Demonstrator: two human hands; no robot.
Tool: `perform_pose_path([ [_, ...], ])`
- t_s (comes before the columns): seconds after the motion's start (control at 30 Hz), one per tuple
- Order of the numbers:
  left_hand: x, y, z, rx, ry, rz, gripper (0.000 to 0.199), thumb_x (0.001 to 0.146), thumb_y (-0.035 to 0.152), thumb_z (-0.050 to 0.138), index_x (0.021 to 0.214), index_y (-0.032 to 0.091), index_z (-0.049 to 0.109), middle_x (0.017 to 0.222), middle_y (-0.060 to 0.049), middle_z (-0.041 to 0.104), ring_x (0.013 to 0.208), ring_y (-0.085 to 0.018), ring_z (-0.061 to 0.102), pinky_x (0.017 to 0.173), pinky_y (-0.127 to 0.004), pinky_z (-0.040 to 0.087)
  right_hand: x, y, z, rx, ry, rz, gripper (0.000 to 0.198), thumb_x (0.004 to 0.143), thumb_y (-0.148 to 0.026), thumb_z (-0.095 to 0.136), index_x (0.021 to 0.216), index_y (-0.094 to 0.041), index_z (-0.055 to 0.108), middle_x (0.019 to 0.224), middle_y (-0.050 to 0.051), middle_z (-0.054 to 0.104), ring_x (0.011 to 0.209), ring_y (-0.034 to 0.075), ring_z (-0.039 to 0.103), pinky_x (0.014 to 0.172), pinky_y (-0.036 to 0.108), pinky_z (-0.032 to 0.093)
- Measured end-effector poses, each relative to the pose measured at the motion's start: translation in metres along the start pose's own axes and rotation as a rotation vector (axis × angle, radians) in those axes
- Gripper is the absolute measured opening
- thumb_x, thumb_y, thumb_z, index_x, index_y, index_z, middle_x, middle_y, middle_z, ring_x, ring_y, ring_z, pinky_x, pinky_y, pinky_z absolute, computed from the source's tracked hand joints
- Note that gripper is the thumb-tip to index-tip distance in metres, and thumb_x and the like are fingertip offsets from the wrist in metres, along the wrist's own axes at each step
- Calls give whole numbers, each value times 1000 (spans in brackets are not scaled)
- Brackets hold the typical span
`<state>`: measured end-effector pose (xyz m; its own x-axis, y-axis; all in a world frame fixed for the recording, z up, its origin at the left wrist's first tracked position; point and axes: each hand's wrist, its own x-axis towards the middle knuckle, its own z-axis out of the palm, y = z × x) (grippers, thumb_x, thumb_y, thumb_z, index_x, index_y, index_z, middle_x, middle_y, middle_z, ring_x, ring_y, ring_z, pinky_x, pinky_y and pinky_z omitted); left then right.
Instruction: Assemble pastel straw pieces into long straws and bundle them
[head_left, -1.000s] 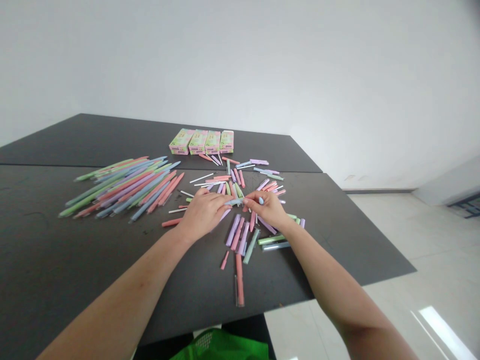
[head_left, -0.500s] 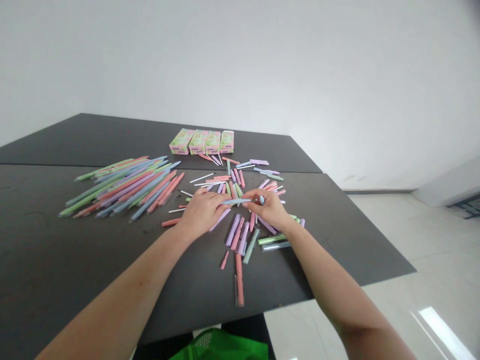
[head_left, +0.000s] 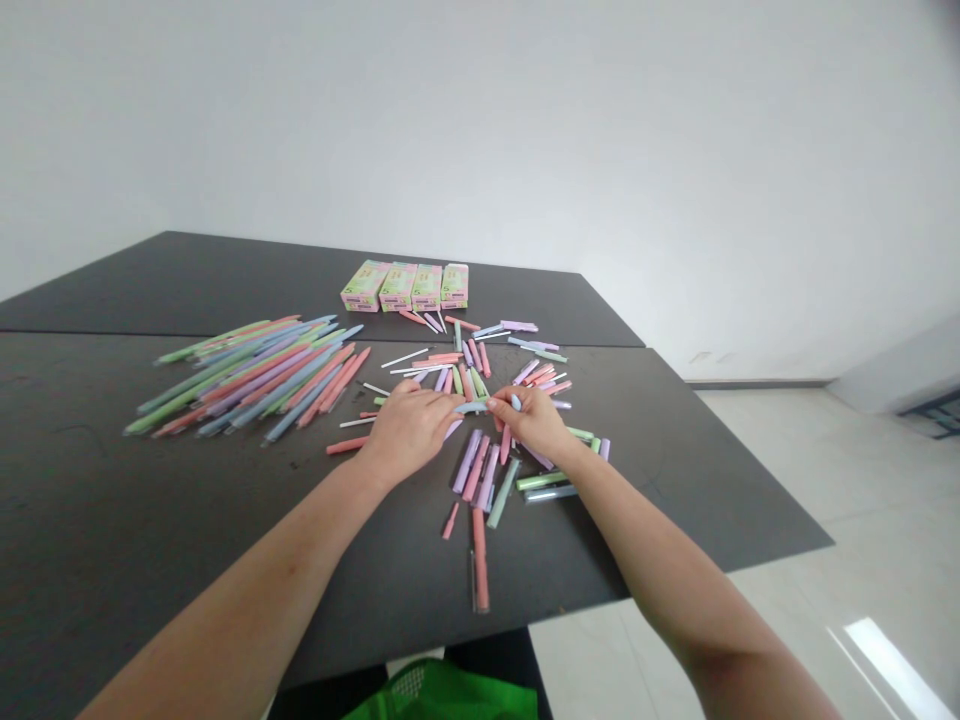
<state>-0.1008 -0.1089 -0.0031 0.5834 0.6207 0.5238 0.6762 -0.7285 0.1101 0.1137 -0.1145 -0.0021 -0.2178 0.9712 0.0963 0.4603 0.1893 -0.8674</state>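
Over the scattered pen parts, my left hand (head_left: 409, 425) pinches one end of a light blue pen part (head_left: 472, 407). My right hand (head_left: 536, 420) grips its other end, a blue tip showing past the fingers. Both hands are closed, their fingertips slightly apart along the piece. Below them lie purple pen parts (head_left: 467, 461), a grey-green piece (head_left: 503, 494) and a long coral piece (head_left: 480, 562). Thin white sticks (head_left: 405, 357), perhaps refills, lie among the parts beyond my left hand. Some pieces under my hands are hidden.
On the left of the dark table (head_left: 187, 520) lies a heap of long pastel pens (head_left: 255, 375). A row of several pink-and-green boxes (head_left: 405, 287) stands at the back. A white wall rises behind. The table's right edge slants down beside a pale tiled floor (head_left: 810, 470).
Both hands stay on the light blue pen part, and the stretch showing between them looks shorter. My left hand has shifted slightly right. The view has moved slightly.
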Motion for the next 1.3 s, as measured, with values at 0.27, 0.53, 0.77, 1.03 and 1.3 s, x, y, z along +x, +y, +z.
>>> perform_pose_path([
  [0.27,2,3,-4,26,-14,29,25,95,23,46,103,18,69,95,-7,75,86,-21,68,78,-37,41,2,0,5,136,5,65,37,82,-51,57,71,-16,62,51,-3,55,37,6,39,38,21,28],
  [0.53,2,-7,-4,-24,15,-102,28,95,29,46,114,19,64,108,-8,70,101,-24,63,88,-41,46,9,10,-1,334,142,108,45,80,-59,58,66,-16,60,48,-2,54,33,6,37,33,21,29],
  [0.77,0,-14,2,-158,89,-162,30,95,21,43,117,18,64,113,-9,67,105,-21,63,94,-37,50,8,12,-9,437,183,95,44,79,-56,62,67,-14,63,48,-2,53,33,4,35,31,20,29],
  [1.03,2,-11,1,-181,132,-167,28,94,19,45,112,18,66,110,-8,68,102,-21,64,93,-36,52,8,8,-8,584,177,53,39,80,-53,63,67,-16,62,54,-1,60,33,3,27,32,21,32],
  [1.3,2,-11,-1,-147,36,-263,30,93,20,46,115,17,66,119,-9,68,107,-22,64,96,-36,50,6,2,-9,697,234,18,25,74,-37,70,86,-15,70,68,1,69,38,3,27,34,20,31],
])
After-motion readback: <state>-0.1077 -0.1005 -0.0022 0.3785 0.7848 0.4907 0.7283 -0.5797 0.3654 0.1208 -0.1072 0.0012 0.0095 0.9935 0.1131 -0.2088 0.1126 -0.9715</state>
